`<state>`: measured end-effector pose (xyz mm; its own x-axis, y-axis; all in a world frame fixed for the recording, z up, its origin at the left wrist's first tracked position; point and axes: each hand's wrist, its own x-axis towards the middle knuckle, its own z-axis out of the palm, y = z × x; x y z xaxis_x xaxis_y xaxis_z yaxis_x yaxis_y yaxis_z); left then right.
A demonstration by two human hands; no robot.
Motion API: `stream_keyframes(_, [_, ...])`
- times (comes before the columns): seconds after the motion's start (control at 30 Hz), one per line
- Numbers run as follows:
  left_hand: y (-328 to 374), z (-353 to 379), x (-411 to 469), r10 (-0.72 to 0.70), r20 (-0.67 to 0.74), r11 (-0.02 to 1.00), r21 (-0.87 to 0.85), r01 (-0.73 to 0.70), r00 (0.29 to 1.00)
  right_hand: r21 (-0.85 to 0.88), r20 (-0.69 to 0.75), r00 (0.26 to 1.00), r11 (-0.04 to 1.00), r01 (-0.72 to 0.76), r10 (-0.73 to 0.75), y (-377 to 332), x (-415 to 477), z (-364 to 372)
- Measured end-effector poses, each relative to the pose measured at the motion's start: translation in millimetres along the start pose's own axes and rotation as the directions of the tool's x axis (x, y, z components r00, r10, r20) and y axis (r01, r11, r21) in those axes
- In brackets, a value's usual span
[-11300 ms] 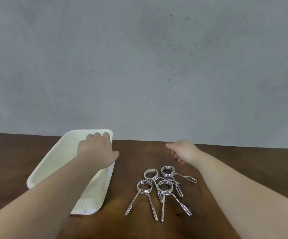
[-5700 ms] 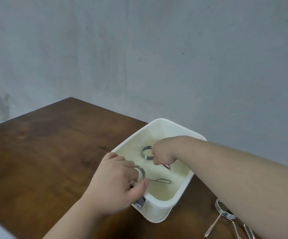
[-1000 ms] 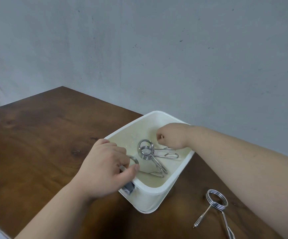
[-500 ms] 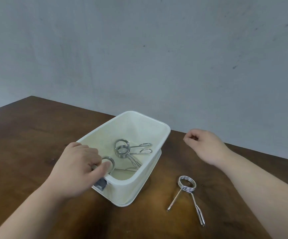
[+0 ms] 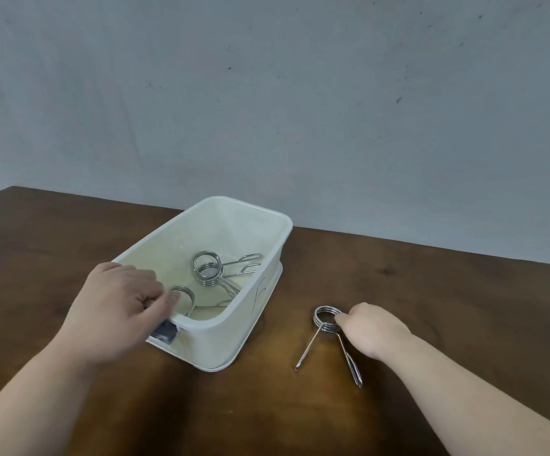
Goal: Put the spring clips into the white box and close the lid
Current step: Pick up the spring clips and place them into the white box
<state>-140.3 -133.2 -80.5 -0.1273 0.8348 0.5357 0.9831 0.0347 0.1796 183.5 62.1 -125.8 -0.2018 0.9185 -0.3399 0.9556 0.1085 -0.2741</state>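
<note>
White box [image 5: 260, 301] holds three spring clips [image 5: 208, 272]; left hand [image 5: 119, 311] grips its rim, right hand [image 5: 374, 334] pinches a fourth clip [image 5: 327, 320].

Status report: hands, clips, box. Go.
Left hand gripping the white box at its near rim. Right hand pinching the coil of the last spring clip on the table. Three clips in the box. No lid in view.

Grey mottled wall [image 5: 300, 93], brown wooden table [image 5: 431, 291]
</note>
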Motion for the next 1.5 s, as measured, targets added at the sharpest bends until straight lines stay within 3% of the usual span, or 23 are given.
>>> stream_keyframes(0.1, [0,0,-1,-0.019,0.008,1.000,0.000,0.019,1.000,0.063,0.068,0.998,0.998,0.000,-0.004,-3,-7,4])
stream_keyframes(0.23, [0,1,-1,-0.013,0.008,1.000,-0.004,0.013,1.000,-0.081,0.016,0.998,0.995,0.059,-0.058,-6,-16,6])
stream_keyframes(0.27, [0,1,-1,-0.012,0.009,1.000,-0.002,0.012,1.000,-0.058,0.021,0.997,0.996,0.070,-0.069,-8,-17,6])
stream_keyframes(0.33, [0,1,-1,-0.009,0.011,1.000,-0.003,0.009,1.000,0.155,0.080,0.993,0.985,0.078,-0.092,-10,-20,3])
stream_keyframes(0.4, [1,0,-1,0.002,0.009,1.000,-0.005,-0.002,1.000,0.479,0.140,0.980,0.876,0.059,-0.143,-14,-28,-6])
stream_keyframes(0.47, [1,0,-2,-0.005,0.007,1.000,-0.014,0.005,1.000,0.733,0.088,0.970,0.674,0.092,-0.228,-19,-34,-22])
stream_keyframes(0.53, [0,1,-3,-0.022,0.004,1.000,-0.020,0.022,1.000,0.882,-0.019,0.961,0.448,0.147,-0.277,-32,-36,-41])
stream_keyframes(0.6, [-1,1,-2,-0.026,0.003,1.000,-0.015,0.026,1.000,0.914,-0.126,0.945,0.335,0.229,-0.302,-52,-40,-65])
stream_keyframes(0.67, [-2,2,-3,-0.022,0.000,1.000,-0.006,0.022,1.000,0.858,-0.224,0.898,0.360,0.366,-0.379,-79,-45,-88])
stream_keyframes(0.73, [-3,3,-3,-0.004,-0.015,1.000,-0.006,0.004,1.000,0.674,-0.288,0.825,0.508,0.536,-0.487,-114,-51,-103])
stream_keyframes(0.8, [-3,2,-3,0.018,-0.031,1.000,-0.008,-0.018,0.999,0.317,-0.288,0.749,0.679,0.662,-0.597,-154,-55,-106])
stream_keyframes(0.83, [-3,2,-3,0.024,-0.034,1.000,-0.009,-0.025,0.999,0.116,-0.252,0.712,0.710,0.695,-0.656,-174,-56,-102])
stream_keyframes(0.9, [-3,0,-3,0.030,-0.028,1.000,-0.008,-0.030,0.999,-0.201,-0.097,0.671,0.675,0.710,-0.735,-209,-56,-87])
stream_keyframes(1.0, [-3,-2,-3,0.033,-0.001,0.999,0.000,-0.033,0.999,-0.455,0.132,0.665,0.551,0.700,-0.735,-241,-43,-53])
stream_keyframes(1.17, [-4,-3,-3,0.029,0.020,1.000,-0.002,-0.029,0.999,-0.583,0.299,0.675,0.431,0.689,-0.674,-264,-28,-21])
stream_keyframes(1.5, [-6,1,-2,0.010,0.022,1.000,0.012,-0.010,1.000,-0.642,0.350,0.683,0.367,0.673,-0.641,-272,-19,15])
